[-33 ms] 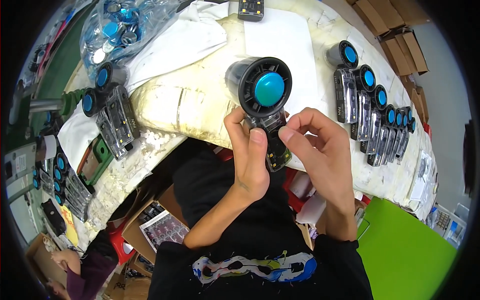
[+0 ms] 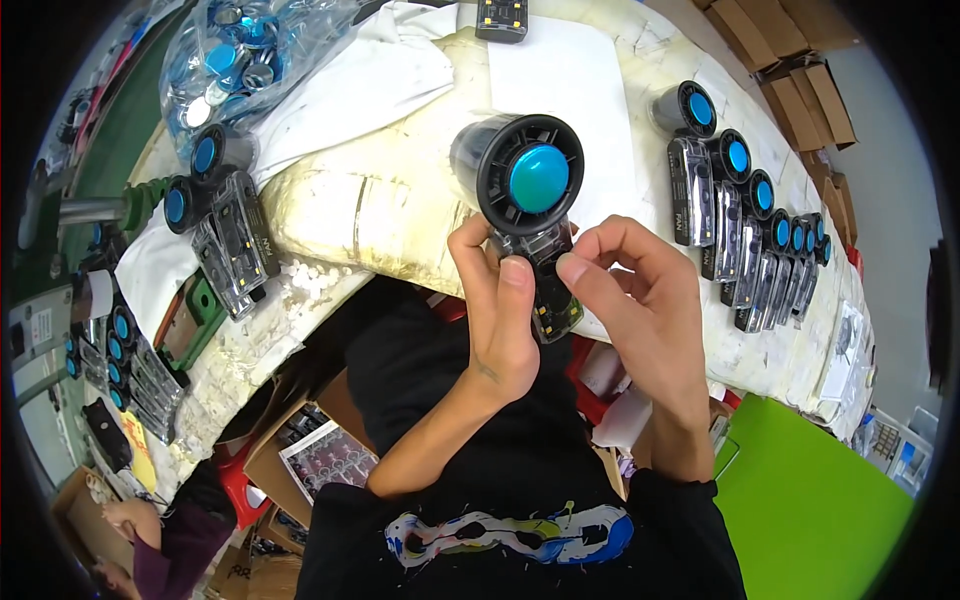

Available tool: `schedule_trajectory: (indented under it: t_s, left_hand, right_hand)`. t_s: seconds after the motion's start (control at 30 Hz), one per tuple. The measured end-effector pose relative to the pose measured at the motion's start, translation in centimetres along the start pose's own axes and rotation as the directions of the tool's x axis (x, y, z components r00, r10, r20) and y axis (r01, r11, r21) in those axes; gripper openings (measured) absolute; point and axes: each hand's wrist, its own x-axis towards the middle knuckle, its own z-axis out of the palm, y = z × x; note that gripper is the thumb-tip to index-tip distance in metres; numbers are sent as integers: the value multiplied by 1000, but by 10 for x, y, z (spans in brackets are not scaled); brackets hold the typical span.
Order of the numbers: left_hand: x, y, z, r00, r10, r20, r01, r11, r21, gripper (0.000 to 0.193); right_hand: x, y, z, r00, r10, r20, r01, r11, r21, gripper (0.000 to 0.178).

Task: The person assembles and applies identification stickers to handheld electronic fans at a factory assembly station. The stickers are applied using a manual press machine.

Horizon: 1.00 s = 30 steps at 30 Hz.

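Observation:
A handheld fan (image 2: 517, 178) with a dark round head, a shiny blue centre cap and a clear-sided handle points away from me, above the table's near edge. My left hand (image 2: 502, 325) is closed round the fan's neck and handle, thumb on the near side. My right hand (image 2: 645, 300) meets the handle from the right, its thumb and forefinger pinched at the handle's upper edge. Its other fingers curl in. Anything small between those fingertips is hidden. Through the handle's casing, dark parts and small yellowish squares show.
Similar fans (image 2: 738, 155) stand in a row on the right, others (image 2: 205, 153) on the left. A clear bag (image 2: 285, 45) of blue caps lies at the back left, beside a white cloth (image 2: 370, 85). A green board (image 2: 800, 490) is at lower right. At lower left sits another person (image 2: 180, 540).

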Motion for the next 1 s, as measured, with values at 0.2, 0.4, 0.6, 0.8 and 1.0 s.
schedule_trajectory:
  t_s: [0.2,0.4,0.6,0.8,1.0]
  left_hand:
    - [0,-1,1,999,49,-11,-47,991,129,52]
    - [-1,6,5,1000,7,21,-6,998,-55,47]
    - [4,9,1,996,-83,16,84,980,-180,44]
    - [7,18,7,993,-117,-6,112,964,-241,34]
    - [12,19,13,978,-209,7,209,974,-84,37]
  right_hand:
    - [-1,1,3,1000,-4,-15,3,999,-36,11]
    - [-6,13,11,976,-183,-114,167,975,-144,12]
    - [-4,24,21,912,-372,-173,355,927,-119,9]
    - [-15,33,15,886,-343,-312,371,928,32,9]
    - [-27,45,14,835,-532,-141,454,810,-372,48]
